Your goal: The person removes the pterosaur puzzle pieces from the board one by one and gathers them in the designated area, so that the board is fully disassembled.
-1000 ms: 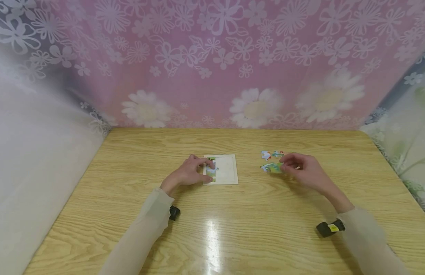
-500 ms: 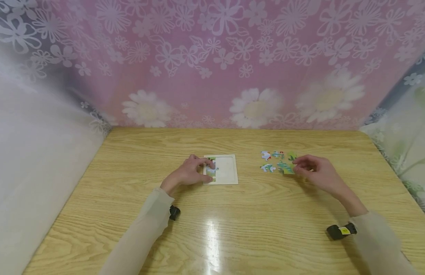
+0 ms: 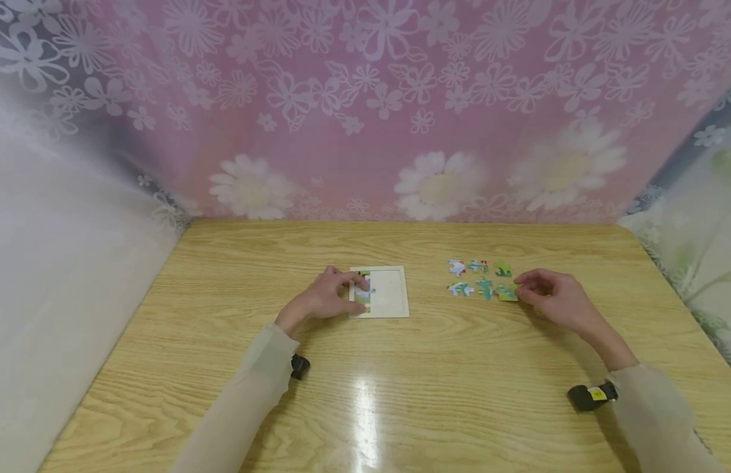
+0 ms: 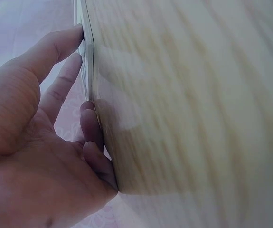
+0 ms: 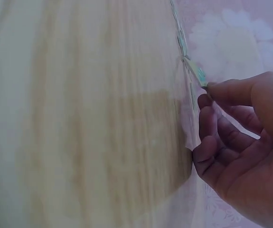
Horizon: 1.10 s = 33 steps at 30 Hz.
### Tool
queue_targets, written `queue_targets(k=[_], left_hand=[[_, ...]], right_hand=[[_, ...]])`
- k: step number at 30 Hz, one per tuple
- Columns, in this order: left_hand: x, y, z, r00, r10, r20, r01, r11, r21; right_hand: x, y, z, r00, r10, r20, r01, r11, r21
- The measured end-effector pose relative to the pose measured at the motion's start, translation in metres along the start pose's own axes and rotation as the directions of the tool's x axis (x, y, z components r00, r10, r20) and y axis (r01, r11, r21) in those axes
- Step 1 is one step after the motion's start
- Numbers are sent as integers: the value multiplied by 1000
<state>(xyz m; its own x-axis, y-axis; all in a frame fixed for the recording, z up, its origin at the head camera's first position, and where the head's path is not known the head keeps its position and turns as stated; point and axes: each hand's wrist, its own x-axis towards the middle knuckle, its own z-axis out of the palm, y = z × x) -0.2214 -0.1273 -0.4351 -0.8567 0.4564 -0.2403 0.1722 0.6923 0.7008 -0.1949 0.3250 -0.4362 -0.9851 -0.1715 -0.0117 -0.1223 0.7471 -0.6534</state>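
Your right hand (image 3: 557,299) pinches a green puzzle piece (image 3: 507,293) by its edge, thumb against fingertip, the held side tilted up from the wood-grain bench (image 3: 448,381). Five other loose pieces (image 3: 485,288) lie in two rows just beside and beyond it. Well apart to the left, your left hand (image 3: 327,294), thumb and forefinger spread wide with nothing pinched, rests on a white puzzle tray (image 3: 391,292), over the fitted pieces (image 3: 365,297) lining its left side.
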Motion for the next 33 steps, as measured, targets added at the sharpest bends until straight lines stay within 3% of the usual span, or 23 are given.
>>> queue_targets(k=[12,33], left_hand=[[1,-1,0,1000,6,3,-6,1000,-2],[0,-2,1,1000,-8,-5,8,1000,-2]], right_hand=[[10,5,-3,999,31,32,-27,995,-97],[12,6,-7,998,34,46,-29,996,-90]])
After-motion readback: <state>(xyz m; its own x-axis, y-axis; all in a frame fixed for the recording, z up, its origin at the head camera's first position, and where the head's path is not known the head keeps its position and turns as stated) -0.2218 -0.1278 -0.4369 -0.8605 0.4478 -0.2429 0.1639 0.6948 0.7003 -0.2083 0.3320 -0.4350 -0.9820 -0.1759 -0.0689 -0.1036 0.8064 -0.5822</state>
